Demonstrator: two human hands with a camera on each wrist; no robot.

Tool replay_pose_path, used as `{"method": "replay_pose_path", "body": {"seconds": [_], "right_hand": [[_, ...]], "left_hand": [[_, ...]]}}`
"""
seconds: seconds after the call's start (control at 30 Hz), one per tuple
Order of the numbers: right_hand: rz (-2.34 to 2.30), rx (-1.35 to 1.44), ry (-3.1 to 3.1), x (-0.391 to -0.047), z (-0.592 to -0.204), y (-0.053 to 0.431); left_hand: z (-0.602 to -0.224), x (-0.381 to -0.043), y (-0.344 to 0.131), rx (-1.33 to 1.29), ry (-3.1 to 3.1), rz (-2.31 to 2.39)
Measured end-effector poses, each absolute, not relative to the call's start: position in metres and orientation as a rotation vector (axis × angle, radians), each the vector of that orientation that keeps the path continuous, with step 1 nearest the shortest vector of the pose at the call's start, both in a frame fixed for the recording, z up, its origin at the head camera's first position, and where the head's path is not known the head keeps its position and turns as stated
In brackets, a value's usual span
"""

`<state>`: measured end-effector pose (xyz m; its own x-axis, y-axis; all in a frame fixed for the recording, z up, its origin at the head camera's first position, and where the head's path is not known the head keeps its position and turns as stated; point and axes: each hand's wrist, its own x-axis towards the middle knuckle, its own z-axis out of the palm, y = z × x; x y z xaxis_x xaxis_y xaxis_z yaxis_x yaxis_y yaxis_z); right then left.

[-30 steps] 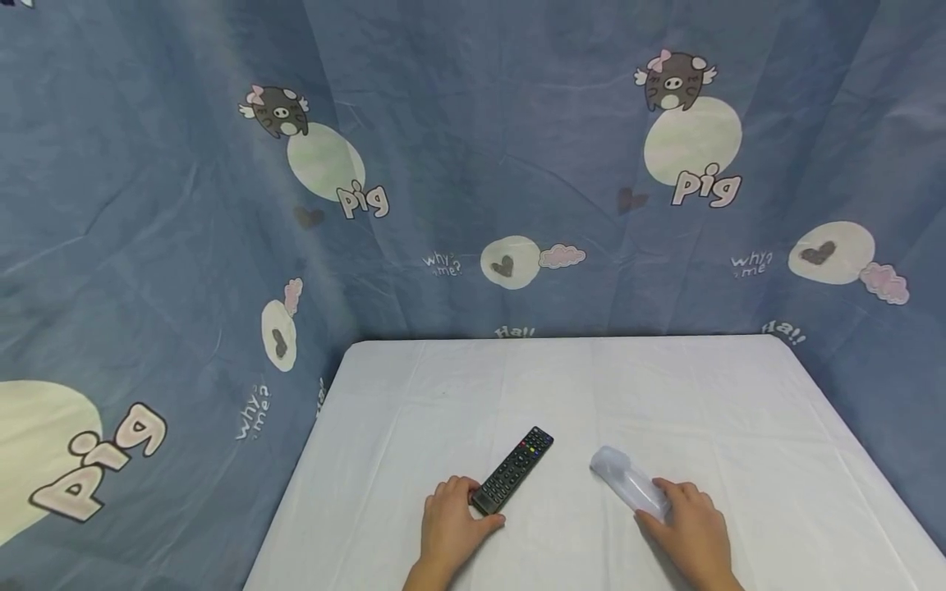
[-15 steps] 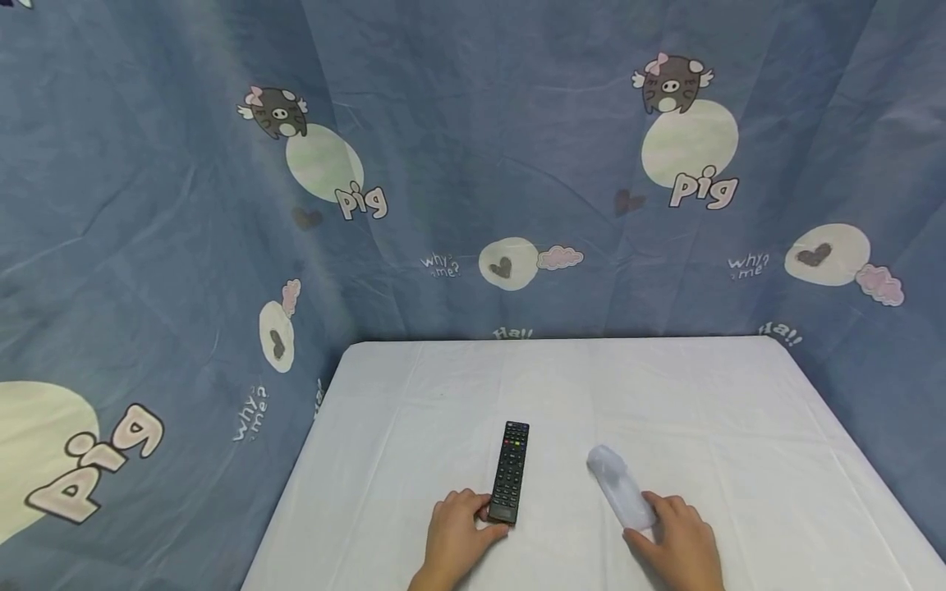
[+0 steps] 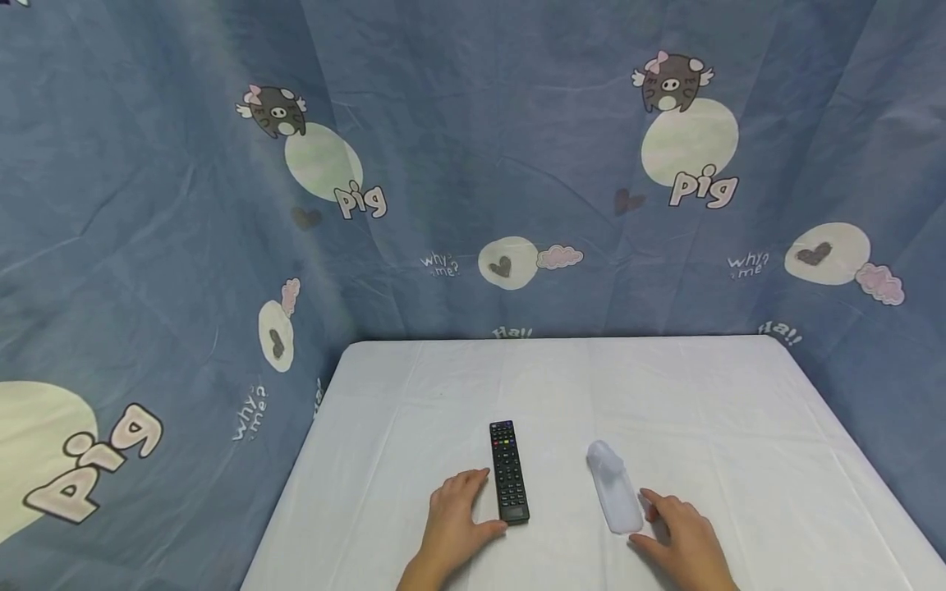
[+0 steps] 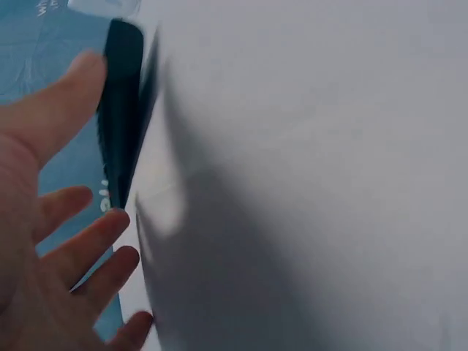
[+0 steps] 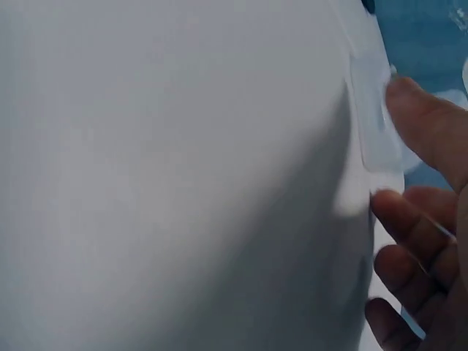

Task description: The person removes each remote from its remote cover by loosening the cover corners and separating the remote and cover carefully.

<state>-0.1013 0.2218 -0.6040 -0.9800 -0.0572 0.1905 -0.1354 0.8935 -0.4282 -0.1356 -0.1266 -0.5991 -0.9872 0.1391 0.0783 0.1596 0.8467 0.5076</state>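
Observation:
A black remote control [image 3: 508,472] lies on the white table, its far end tilted slightly left in the head view. Beside it is my left hand [image 3: 456,525], fingers spread; the thumb tip is at the remote's near corner, and I cannot tell if it touches. In the left wrist view the remote [image 4: 123,102] appears edge-on behind the thumb. To the right lies a whitish, translucent sleeve-like cover [image 3: 615,488], long and narrow. My right hand [image 3: 683,538] is at its near end, thumb and fingers parted. The right wrist view shows the cover [image 5: 371,117] partly behind the thumb.
A white cloth covers the table [image 3: 576,377]. Blue fabric [image 3: 443,148] printed with pigs and words hangs behind it and along the sides. The table's far edge meets this fabric.
The remote has turned counterclockwise from a rightward slant to nearly upright in view. The cover has swung its near end left. Both hands have loosened from them.

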Motion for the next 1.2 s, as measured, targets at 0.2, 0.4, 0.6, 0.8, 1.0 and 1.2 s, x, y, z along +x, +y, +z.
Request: {"method": "replay_pose_path", "body": {"seconds": [0.2, 0.4, 0.6, 0.8, 1.0, 1.2], "right_hand": [[0.714, 0.186, -3.006, -0.105, -0.599, 0.224], [0.720, 0.200, -3.003, -0.106, -0.600, 0.215], [0.724, 0.183, -2.899, -0.103, -0.601, 0.211], [0.750, 0.162, -2.906, -0.103, -0.603, 0.207], [0.741, 0.139, -2.933, -0.104, -0.605, 0.205], [0.743, 0.122, -2.950, -0.104, -0.606, 0.205]], "left_hand": [[-0.596, -0.148, -0.129, -0.395, -3.070, -0.859], [-0.595, -0.156, -0.130, -0.495, -3.121, -0.890], [-0.594, -0.159, -0.134, -0.572, -3.135, -0.955], [-0.593, -0.161, -0.136, -0.564, -3.164, -0.999], [-0.593, -0.163, -0.137, -0.550, -3.178, -1.012], [-0.595, -0.163, -0.137, -0.546, -3.183, -1.028]]}}
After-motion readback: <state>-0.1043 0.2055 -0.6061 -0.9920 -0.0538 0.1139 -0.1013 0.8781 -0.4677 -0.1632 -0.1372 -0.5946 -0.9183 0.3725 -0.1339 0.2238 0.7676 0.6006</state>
